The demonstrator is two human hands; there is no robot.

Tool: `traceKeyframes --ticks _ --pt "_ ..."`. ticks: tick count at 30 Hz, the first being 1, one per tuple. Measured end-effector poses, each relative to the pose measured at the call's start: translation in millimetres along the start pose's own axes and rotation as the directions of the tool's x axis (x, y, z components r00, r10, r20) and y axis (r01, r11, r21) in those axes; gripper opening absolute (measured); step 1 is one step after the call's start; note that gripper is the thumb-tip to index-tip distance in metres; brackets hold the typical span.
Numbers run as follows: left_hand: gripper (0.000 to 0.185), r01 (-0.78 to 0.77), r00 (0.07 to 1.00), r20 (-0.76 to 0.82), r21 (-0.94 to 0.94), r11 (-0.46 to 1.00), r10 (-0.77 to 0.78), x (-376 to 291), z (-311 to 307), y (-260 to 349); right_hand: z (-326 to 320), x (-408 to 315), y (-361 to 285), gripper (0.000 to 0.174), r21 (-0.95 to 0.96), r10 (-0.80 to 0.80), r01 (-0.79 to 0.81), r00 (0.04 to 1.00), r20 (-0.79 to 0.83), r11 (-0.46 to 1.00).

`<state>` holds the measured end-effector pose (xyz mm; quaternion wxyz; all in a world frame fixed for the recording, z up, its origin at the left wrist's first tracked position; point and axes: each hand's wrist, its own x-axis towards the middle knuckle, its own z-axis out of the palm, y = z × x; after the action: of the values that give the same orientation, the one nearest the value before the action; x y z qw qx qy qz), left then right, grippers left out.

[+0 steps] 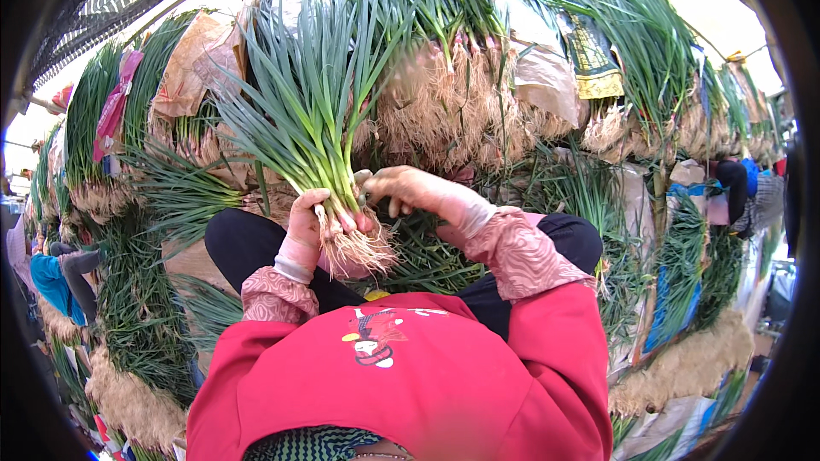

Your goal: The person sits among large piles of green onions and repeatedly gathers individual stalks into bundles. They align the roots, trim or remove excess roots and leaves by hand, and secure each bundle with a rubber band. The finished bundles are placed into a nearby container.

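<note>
My left hand (304, 224) grips a bunch of green onions (339, 192) just above their bulbs, thumb across the stems. The long green leaves fan out away from me, and the pale, stringy roots hang towards my lap. At the right side of the same bunch is my right hand (410, 191), its fingers curled by the stems near the bulbs; whether they pinch anything is not clear. Loose green leaves (429, 256) lie below, between my crossed legs. Another small bundle of green onions (198, 195) rests to the left, beside my knee.
A long heap of green onions (448, 96) with roots facing me runs across the front, partly covered by sacks (544, 77). More leafy piles (138, 301) lie at both sides. Other people sit at the far left (57, 275) and far right (759, 198).
</note>
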<state>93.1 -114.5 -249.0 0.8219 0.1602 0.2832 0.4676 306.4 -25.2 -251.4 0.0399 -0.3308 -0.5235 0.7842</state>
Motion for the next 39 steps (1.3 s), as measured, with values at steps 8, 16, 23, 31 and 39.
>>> traceKeyframes --ticks 8,16,23,31,39 --pt "0.057 -0.204 0.978 0.029 -0.044 0.978 0.205 -4 8 -4 41 14 24 0.033 -0.803 -0.404 0.125 0.902 -0.152 0.582" --pt "0.061 -0.235 0.965 0.09 -0.118 0.965 0.246 -5 10 -6 8 -24 -28 0.011 0.092 -0.255 0.425 0.688 -0.68 0.901" --pt "0.057 -0.081 0.955 0.266 -0.179 0.98 0.127 0 -1 1 41 -25 -15 0.013 -0.117 -0.478 0.464 0.854 -0.205 0.878" --pt "0.062 -0.148 0.985 0.066 -0.183 0.972 0.162 1 3 -7 -14 -51 10 0.024 0.131 -0.185 0.25 0.908 -0.377 0.959" --pt "0.074 -0.064 0.987 0.146 -0.039 0.997 0.069 4 -1 -3 49 4 8 0.017 -0.088 -0.369 0.367 0.833 -0.411 0.926"
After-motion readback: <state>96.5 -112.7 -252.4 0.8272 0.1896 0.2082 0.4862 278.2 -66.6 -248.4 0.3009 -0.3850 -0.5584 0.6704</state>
